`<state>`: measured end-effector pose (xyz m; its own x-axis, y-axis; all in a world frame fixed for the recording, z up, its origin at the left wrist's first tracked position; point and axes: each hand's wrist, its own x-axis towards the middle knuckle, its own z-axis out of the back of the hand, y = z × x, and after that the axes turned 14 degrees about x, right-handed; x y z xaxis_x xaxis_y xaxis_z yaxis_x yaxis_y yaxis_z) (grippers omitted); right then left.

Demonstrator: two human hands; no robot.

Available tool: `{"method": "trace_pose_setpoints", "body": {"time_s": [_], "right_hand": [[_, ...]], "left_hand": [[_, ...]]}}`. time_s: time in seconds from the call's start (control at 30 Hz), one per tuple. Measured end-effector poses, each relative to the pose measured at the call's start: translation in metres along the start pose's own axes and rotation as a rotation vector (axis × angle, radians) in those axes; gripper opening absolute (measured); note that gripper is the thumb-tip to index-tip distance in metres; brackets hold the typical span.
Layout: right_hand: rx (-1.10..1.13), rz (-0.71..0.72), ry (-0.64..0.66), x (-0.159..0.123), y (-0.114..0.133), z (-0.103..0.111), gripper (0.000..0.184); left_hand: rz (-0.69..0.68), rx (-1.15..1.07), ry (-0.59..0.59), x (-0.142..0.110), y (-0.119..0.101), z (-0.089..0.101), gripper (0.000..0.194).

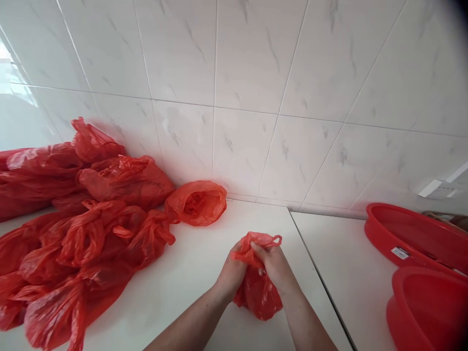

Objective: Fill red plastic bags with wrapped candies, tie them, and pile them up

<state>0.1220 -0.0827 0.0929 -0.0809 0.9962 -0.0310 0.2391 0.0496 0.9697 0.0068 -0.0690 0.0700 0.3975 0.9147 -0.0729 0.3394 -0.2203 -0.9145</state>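
A crumpled red plastic bag (pixel 257 291) sits on the white counter (pixel 190 278) near the front middle. My left hand (pixel 231 273) and my right hand (pixel 275 265) are both closed around its upper part, with the bag's handles bunched and poking out above the fingers. The body of the bag hangs between my wrists and rests on the counter.
A big heap of red plastic bags (pixel 80 234) covers the counter's left side. One rolled-open red bag (pixel 196 202) lies by the tiled wall (pixel 256 97). Two red plastic basins (pixel 417 239) (pixel 427 307) stand at the right. A seam (pixel 318 273) splits the counter.
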Motion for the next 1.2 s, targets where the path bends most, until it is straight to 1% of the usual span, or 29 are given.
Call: {"method": "trace_pose_setpoints", "body": {"time_s": [0.07,0.1,0.13,0.17,0.2,0.23,0.27,0.3,0.33,0.37,0.43,0.5,0.53,0.6,0.63,0.67,0.73,0.83,0.87,0.93,1.0,1.1,1.13,1.17,1.2], "right_hand": [[-0.019,-0.017,-0.131,0.005,-0.005,0.005,0.037],[-0.015,-0.021,-0.185,0.007,-0.007,0.007,0.038],[-0.016,-0.013,-0.222,0.009,-0.008,0.01,0.037],[-0.027,0.007,-0.246,0.01,-0.009,0.011,0.036],[-0.052,0.031,-0.25,0.01,-0.01,0.012,0.035],[-0.091,0.051,-0.232,0.009,-0.01,0.012,0.034],[-0.135,0.066,-0.194,0.008,-0.01,0.012,0.034],[-0.169,0.072,-0.139,0.006,-0.009,0.012,0.035],[-0.185,0.072,-0.074,0.003,-0.007,0.011,0.035],[-0.186,0.069,-0.01,0.001,-0.005,0.011,0.036],[-0.141,0.053,0.101,-0.005,0.003,0.012,0.04],[-0.058,0.001,0.174,-0.011,0.011,0.015,0.05],[-0.014,-0.036,0.19,-0.013,0.014,0.017,0.056],[0.081,-0.103,0.205,-0.016,0.018,0.02,0.062],[0.129,-0.117,0.212,-0.016,0.018,0.021,0.063],[0.169,-0.117,0.22,-0.015,0.017,0.022,0.064],[0.196,-0.111,0.248,-0.013,0.013,0.023,0.059],[0.113,-0.094,0.263,-0.008,0.007,0.024,0.043],[0.076,-0.077,0.256,-0.007,0.005,0.024,0.043],[-0.007,-0.029,0.197,-0.002,0.0,0.025,0.048],[-0.118,0.022,0.074,0.004,-0.008,0.026,0.046],[-0.296,0.077,-0.203,0.015,-0.024,0.029,0.032],[-0.332,0.082,-0.275,0.018,-0.03,0.029,0.028],[-0.352,0.083,-0.319,0.02,-0.035,0.03,0.023],[-0.355,0.083,-0.332,0.022,-0.039,0.031,0.018]], "left_hand": [[-0.029,0.12,0.044,-0.004,-0.001,-0.002,0.013],[-0.048,0.145,0.05,-0.006,-0.002,-0.003,0.022],[-0.07,0.14,0.048,-0.007,-0.002,-0.003,0.038],[-0.094,0.125,0.042,-0.008,-0.002,-0.003,0.053],[-0.114,0.111,0.033,-0.008,-0.002,-0.003,0.063],[-0.12,0.107,0.023,-0.008,-0.001,-0.003,0.064],[-0.113,0.111,0.01,-0.007,-0.001,-0.003,0.055],[-0.094,0.122,0.002,-0.007,-0.001,-0.003,0.041],[-0.071,0.14,0.003,-0.006,0.0,-0.002,0.03],[-0.054,0.158,0.01,-0.005,0.0,-0.001,0.033],[-0.055,0.163,0.028,-0.002,0.002,0.001,0.045],[-0.052,0.109,0.026,0.0,0.004,0.004,0.045],[-0.033,0.063,0.018,0.002,0.005,0.005,0.041],[0.039,-0.031,-0.019,0.005,0.006,0.008,0.03],[0.077,-0.069,-0.047,0.007,0.006,0.009,0.027],[0.11,-0.098,-0.073,0.009,0.006,0.01,0.029],[0.153,-0.132,-0.111,0.012,0.006,0.012,0.034],[0.156,-0.152,-0.132,0.014,0.006,0.014,0.03],[0.148,-0.155,-0.139,0.014,0.006,0.014,0.028],[0.119,-0.15,-0.134,0.013,0.007,0.014,0.029],[0.088,-0.117,-0.112,0.01,0.007,0.013,0.033],[0.053,-0.034,-0.075,0.005,0.006,0.009,0.035],[0.04,-0.01,-0.051,0.003,0.005,0.007,0.035],[0.022,0.009,-0.018,0.002,0.005,0.005,0.035],[0.001,0.025,0.017,0.001,0.005,0.004,0.034]]}}
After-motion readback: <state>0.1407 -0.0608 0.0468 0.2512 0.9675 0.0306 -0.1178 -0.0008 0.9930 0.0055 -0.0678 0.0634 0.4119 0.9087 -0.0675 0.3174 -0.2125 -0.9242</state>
